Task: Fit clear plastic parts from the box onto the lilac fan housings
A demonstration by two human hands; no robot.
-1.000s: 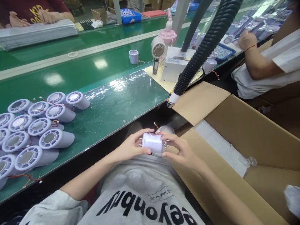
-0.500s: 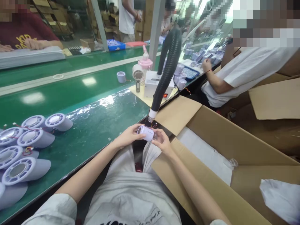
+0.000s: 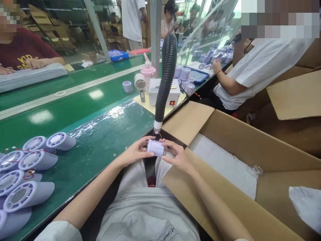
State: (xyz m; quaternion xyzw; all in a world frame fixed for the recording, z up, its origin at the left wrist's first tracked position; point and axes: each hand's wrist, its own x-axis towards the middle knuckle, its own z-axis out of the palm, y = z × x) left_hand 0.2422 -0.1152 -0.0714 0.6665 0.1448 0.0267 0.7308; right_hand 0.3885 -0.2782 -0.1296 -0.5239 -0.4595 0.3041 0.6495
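Observation:
Between my two hands is a lavender cylindrical fan housing (image 3: 155, 148), lying on its side above my lap. My left hand (image 3: 135, 152) is closed round its left end, thumb below and fingers over the top. My right hand (image 3: 178, 156) grips the right end, where a clear plastic piece (image 3: 165, 151) shows at the fingertips. Thin coloured wires (image 3: 161, 136) stick up from the housing's top. Just above it hangs the white-tipped nozzle (image 3: 157, 126) of a black corrugated hose (image 3: 166, 73).
Several lavender housings (image 3: 37, 160) with wires lie on the green bench (image 3: 92, 160) at left. An open cardboard box (image 3: 250, 144) stands at my right. Behind the hose sit a white machine (image 3: 152, 92) and a handheld fan (image 3: 140, 83). A co-worker's arm (image 3: 228, 83) is at right.
My view has shifted slightly, so the hose and white machine appear farther left. The housing has turned a little in my hands and lies more level; both hands still hold it.

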